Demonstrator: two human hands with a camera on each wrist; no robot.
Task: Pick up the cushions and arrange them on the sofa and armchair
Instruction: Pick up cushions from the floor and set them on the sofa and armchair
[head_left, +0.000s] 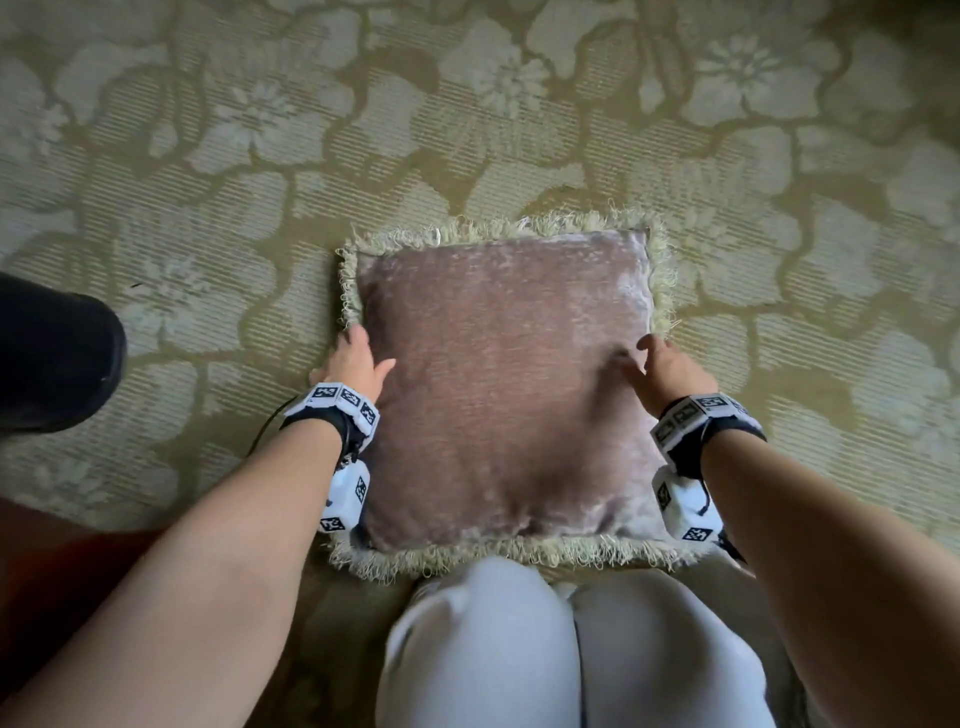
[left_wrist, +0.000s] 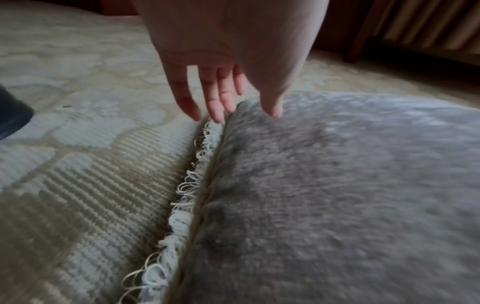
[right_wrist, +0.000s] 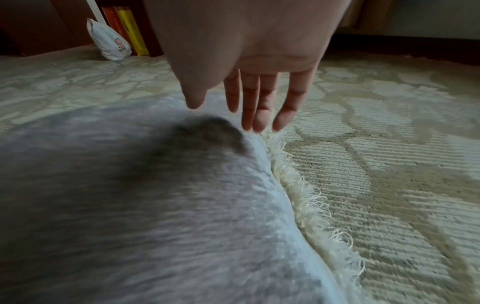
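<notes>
A floral carpet (head_left: 218, 156) fills the room's floor, and on it, before the person's knees, lies the fringed velvet cushion (head_left: 504, 374), likely light, soft and squashy, best gripped by its side edges where left hand (head_left: 356, 358) and right hand (head_left: 667, 364) reach, fingers straight, holding nothing.

Head view looks straight down; both wrist views skim the shared cushion (head_left: 506, 384) closely.

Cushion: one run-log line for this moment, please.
cushion flat on carpet | left hand open at left edge | right hand open at right edge | not lifted
</notes>
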